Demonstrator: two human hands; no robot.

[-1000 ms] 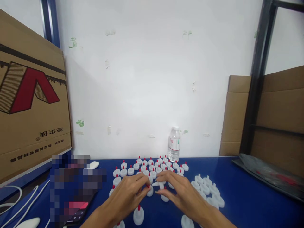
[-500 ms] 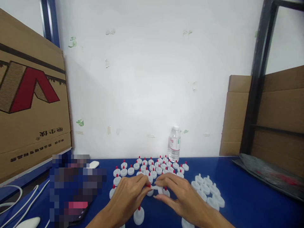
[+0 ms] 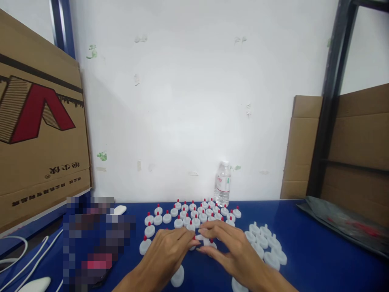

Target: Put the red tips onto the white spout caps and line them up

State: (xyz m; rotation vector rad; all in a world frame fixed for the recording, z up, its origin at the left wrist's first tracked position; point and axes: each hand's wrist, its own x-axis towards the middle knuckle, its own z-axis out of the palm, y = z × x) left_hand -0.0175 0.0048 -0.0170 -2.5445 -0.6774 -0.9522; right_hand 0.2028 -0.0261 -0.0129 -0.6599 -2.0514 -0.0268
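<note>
In front of me my right hand [image 3: 235,245] holds a white plastic nozzle cap [image 3: 206,241] on its side, its spout pointing left. The fingers of my left hand [image 3: 170,247] pinch a small red tip cap [image 3: 194,238] at the end of that spout. How far the tip sits over the spout is hidden by my fingertips. Behind my hands stand several white nozzle caps with red tips [image 3: 196,221]. To the right of my right hand is a group of white nozzle caps without tips [image 3: 261,242]. Another white cap [image 3: 178,276] lies close under my left wrist.
A clear water bottle [image 3: 223,184] stands against the wall at the back of the blue table [image 3: 304,243]. Cardboard boxes [image 3: 42,121] rise at the left and right. White cables [image 3: 36,259] and a blurred-out patch lie left; a dark plastic bag [image 3: 343,223] lies right.
Both hands have shifted slightly right with the nozzle cap. My left fingers have closed further over its spout end, and my left hand now covers more of the nearest cap.
</note>
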